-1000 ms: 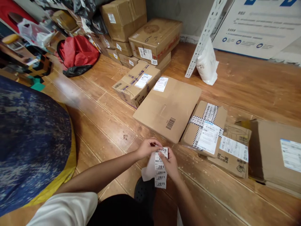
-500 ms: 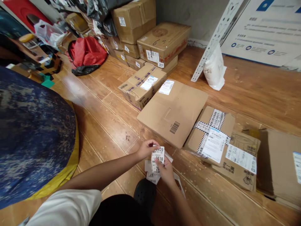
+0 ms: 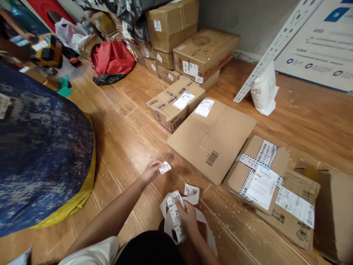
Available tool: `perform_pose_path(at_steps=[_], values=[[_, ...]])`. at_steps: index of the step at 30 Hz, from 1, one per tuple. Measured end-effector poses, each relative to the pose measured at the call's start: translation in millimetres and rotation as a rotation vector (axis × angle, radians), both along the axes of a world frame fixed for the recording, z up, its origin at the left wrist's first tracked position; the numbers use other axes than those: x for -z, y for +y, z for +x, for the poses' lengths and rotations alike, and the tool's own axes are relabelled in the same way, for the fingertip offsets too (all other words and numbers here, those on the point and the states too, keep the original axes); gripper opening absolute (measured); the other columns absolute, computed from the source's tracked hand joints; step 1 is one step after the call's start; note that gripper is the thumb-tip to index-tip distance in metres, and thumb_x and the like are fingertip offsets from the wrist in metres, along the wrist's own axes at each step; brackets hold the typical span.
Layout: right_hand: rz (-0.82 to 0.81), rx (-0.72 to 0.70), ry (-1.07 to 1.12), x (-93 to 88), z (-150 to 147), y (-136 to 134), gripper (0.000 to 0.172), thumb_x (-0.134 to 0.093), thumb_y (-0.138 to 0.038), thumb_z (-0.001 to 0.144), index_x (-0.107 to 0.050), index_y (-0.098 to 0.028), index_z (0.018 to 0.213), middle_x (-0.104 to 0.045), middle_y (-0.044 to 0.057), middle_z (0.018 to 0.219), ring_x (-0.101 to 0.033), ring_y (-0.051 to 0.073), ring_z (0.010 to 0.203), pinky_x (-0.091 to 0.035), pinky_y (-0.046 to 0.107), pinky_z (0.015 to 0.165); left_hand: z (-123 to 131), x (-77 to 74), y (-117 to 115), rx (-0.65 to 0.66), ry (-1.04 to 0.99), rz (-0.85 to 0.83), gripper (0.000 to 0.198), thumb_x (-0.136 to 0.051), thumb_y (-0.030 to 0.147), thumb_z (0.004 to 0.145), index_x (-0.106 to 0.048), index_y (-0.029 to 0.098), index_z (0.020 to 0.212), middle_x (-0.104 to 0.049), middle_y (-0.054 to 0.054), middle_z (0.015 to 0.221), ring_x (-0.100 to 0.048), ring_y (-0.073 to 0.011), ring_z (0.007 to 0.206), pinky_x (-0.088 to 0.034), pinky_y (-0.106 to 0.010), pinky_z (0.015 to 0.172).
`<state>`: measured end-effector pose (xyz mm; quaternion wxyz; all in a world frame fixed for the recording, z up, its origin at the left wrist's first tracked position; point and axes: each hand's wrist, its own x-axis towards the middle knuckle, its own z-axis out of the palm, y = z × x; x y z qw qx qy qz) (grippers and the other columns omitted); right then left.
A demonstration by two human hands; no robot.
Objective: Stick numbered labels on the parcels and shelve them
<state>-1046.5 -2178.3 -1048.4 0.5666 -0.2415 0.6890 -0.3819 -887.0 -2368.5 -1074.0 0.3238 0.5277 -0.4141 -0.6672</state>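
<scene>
My left hand (image 3: pixel 151 172) pinches a small white number sticker (image 3: pixel 165 167), held out over the wooden floor just left of a large flat cardboard box (image 3: pixel 212 140). My right hand (image 3: pixel 186 217) is closed on a strip of numbered labels (image 3: pixel 174 215) whose top one reads 2018. The strip's white backing paper (image 3: pixel 190 198) curls away beneath it, with a label marked 2017 on it. A taped box with a shipping label (image 3: pixel 259 173) lies to the right of the flat one.
Stacked cardboard boxes (image 3: pixel 190 48) stand against the back wall, with a long box (image 3: pixel 176 103) in front of them. A red bag (image 3: pixel 111 59) and a white bag (image 3: pixel 263 90) lie on the floor. A dark blue and yellow rounded cushion (image 3: pixel 41 147) fills the left side.
My left hand has peeled one sticker off the strip and moved left and forward with it. My right hand has dropped lower with the strip. The view has shifted left.
</scene>
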Motion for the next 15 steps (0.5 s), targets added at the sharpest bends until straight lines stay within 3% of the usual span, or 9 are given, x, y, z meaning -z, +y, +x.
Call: perform_pose_path(at_steps=[3,6,10,15], values=[[0.029,0.018,-0.020,-4.8,-6,8,0.047,-0.059,-0.060,0.077,-0.044,-0.019,0.058,-0.041,-0.002,0.056,-0.037,0.013,0.057,-0.032,0.025,0.053,31,7.7,-68,-0.144,-0.160,-0.166,0.036,-0.077,0.047,0.062,-0.063,0.016,0.074,-0.063,-0.001,0.074,-0.056,-0.0130,0.067,-0.046,-0.028,0.067],[0.063,0.043,-0.149,-7.0,-12,12,0.045,-0.061,-0.060,0.077,-0.049,-0.019,0.062,-0.044,-0.001,0.057,-0.039,0.014,0.055,-0.033,0.025,0.051,32,13.4,-139,-0.154,-0.331,-0.291,0.020,-0.076,0.030,0.063,-0.064,0.017,0.073,-0.063,-0.002,0.076,-0.055,-0.0148,0.073,-0.044,-0.029,0.076],[0.086,0.032,-0.251,-3.2,-17,11,0.047,-0.064,-0.062,0.076,-0.054,-0.018,0.062,-0.046,-0.001,0.055,-0.039,0.013,0.052,-0.031,0.024,0.049,-13,18.7,-205,-0.116,-0.503,-0.429,0.009,-0.068,0.016,0.067,-0.065,0.018,0.076,-0.063,-0.002,0.083,-0.055,-0.0181,0.085,-0.041,-0.031,0.088],[0.099,0.068,-0.255,5.7,-26,5,0.054,-0.065,-0.069,0.070,-0.062,-0.016,0.066,-0.055,0.003,0.057,-0.044,0.014,0.052,-0.033,0.024,0.048,-69,24.4,-237,-0.275,-0.701,-0.495,0.011,-0.060,0.010,0.069,-0.059,0.019,0.076,-0.057,-0.006,0.090,-0.049,-0.0243,0.101,-0.034,-0.039,0.098]])
